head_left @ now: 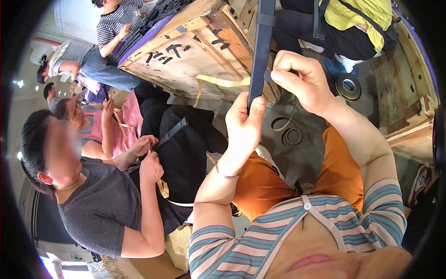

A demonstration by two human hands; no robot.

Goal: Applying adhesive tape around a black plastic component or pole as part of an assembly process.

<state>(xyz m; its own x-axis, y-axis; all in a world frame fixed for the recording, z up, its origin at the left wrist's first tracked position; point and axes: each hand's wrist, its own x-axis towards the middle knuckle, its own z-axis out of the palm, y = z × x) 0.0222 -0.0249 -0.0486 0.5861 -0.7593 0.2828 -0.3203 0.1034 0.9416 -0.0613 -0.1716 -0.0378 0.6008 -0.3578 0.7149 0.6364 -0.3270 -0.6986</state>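
My left hand (244,122) is wrapped round the lower end of a long, narrow dark bar (262,51). The bar stands nearly upright in the picture and runs out past the top edge. A dark band (266,20) encircles it near the top. Just right of the bar, my right hand (302,81) pinches the end of a thin dark strip (268,76) close against the bar's side. Below that hand the strip seems to run down toward the floor. A pale yellow strip (223,83) extends left from beside the bar and droops at its far end.
A loose dark coil (292,136) and a dark roll (347,87) lie on the grey floor. Wooden crates (186,56) stand ahead and to the right. At my left a co-worker in a grey top handles a similar dark bar (172,132). Other people sit beyond.
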